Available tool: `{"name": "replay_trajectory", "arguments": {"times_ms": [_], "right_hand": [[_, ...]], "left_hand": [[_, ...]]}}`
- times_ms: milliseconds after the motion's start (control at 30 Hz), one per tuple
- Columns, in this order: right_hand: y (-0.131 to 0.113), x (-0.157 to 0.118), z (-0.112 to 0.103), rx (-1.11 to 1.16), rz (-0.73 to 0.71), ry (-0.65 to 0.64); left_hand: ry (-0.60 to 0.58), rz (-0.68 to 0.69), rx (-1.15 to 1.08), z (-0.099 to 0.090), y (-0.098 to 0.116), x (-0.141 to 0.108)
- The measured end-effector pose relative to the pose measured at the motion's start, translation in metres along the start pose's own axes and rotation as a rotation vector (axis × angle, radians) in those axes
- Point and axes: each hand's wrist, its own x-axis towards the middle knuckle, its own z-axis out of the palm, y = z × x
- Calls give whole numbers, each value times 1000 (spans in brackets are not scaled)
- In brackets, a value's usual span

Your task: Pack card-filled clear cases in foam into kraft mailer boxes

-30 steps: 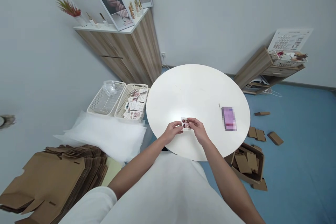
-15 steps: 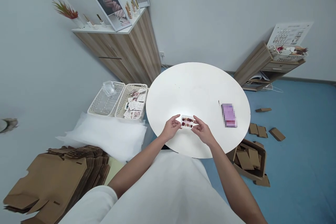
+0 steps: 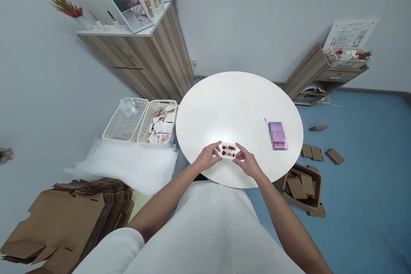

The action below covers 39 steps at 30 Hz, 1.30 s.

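A small white card of press-on nails (image 3: 228,150), with two rows of dark red and pale nails, is held flat over the near part of the round white table (image 3: 237,94). My left hand (image 3: 209,156) pinches its left edge between thumb and fingertips. On the opposite edge, my right hand (image 3: 247,160) grips it the same way, with the thumb at the near corner. A purple item (image 3: 278,135), blurred into blocks, lies on the table to the right of my hands.
Left of the table stand a basket of nail cards (image 3: 157,122) and a basket of clear plastic pieces (image 3: 123,122). White sheets (image 3: 128,162) and stacked flat cardboard (image 3: 64,218) lie nearer. An open carton (image 3: 302,188) with small boxes sits on the floor at right.
My view has shifted slightly, moving the surroundings a little up and left. Both hands still hold the nail card in nearly the same place, with fingers slightly adjusted.
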Motion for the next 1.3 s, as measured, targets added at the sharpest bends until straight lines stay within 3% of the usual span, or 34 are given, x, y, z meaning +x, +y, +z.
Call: {"name": "replay_trajectory", "arguments": {"times_ms": [167,500,967,1300], "right_hand": [[6,2,5,9,-7,23],[9,21,30,-149,-39,-42],[5,107,127,-514,18,-233],[-2,130,174,-606,107,-202]], "left_hand": [[10,14,47,5,-5,2],[82,-126,52,1,-29,-9],[236,-397,161,-53,-102,-25],[296,-514,-16,-76,-127,-29]]}}
